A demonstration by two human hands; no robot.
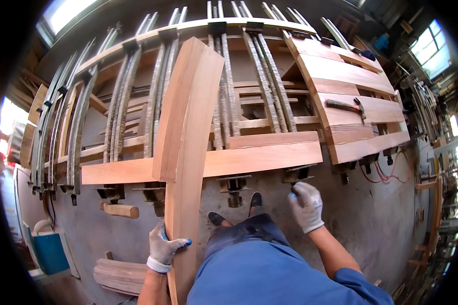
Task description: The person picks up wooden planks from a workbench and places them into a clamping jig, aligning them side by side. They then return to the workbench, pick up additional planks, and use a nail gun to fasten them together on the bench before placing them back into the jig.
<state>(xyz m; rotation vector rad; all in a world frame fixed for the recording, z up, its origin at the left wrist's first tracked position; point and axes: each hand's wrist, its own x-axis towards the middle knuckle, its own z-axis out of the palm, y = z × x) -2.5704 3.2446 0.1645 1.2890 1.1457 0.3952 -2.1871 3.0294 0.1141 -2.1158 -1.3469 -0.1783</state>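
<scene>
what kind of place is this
Most likely a woodworking shop: there are rows of long metal clamps, a hammer on a panel of wooden boards, and a long wooden beam in the left hand.

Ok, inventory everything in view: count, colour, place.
timber: one, tan, centre
crosswise planks: two visible, tan, behind timber
slatted panel: one, tan, right
hammer: one, dark/orange, on panel
bar clamps: many, grey, across frame
wood block: one, tan, below planks
board stack: one, brown, lower left
container: one, blue, far left
cables: uncountable, red, right
windows: several, white, edges
shoes: two, dark, lower centre
shirt: one, blue, bottom
left hand: one, white-gloved, gripping timber
right hand: one, white-gloved, near clamps
</scene>
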